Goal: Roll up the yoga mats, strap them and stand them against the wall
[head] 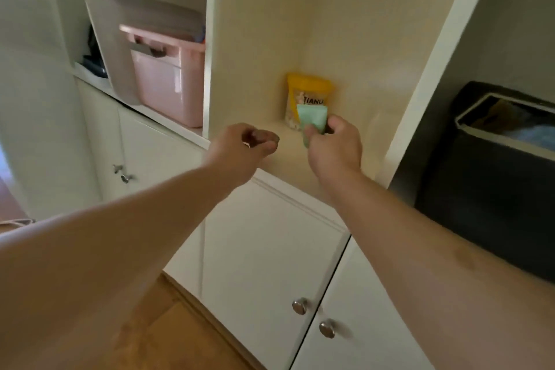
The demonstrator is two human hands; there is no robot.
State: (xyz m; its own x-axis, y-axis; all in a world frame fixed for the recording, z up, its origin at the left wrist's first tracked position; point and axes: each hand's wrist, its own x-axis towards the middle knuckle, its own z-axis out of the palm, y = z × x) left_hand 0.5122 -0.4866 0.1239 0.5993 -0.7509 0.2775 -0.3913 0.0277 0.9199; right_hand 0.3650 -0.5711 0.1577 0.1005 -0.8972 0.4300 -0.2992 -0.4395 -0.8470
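Partly hidden, a green packet (pixel 312 120) is pinched by the right hand (pixel 333 147); the left hand (pixel 240 150) curls, contents unclear.

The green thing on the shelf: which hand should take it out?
The right hand, probably. Its fingers already curl round the green thing, beside the yellow pouch. The left hand hovers apart at the shelf edge, touching nothing green.

Open shelf bay (pixel 288 156) gives reaching room; yellow pouch (pixel 307 93) stands at its back corner
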